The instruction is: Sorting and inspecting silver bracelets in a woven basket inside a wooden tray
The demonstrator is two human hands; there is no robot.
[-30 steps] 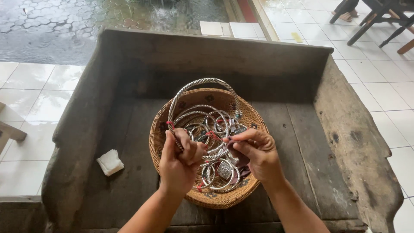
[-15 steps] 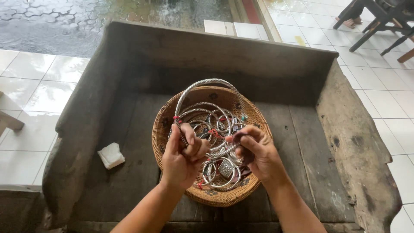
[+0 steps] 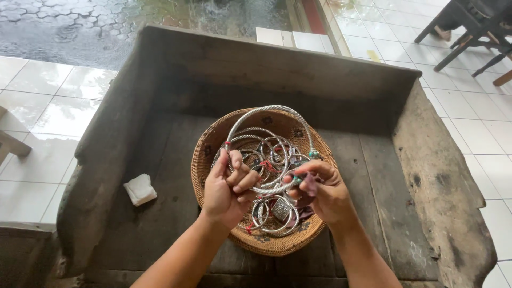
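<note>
Necklace [image 3: 266,109] (twisted silver) loops above basket [image 3: 205,154]; both hands' fingers [image 3: 240,173] pinch it.

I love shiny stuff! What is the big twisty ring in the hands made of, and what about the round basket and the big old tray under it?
The big twisted silver-coloured ring looks like polished metal: it glints and has a rope-like twist. The round tan woven basket seems to be rattan or similar plant fibre, with tight coils showing. The dark weathered trough-like tray looks like old, unpainted wood, cracked and stained.

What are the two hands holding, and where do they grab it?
A big twisted silver neck ring. The left hand grips its left side; the right hand pinches its lower end, above the woven basket.
</note>
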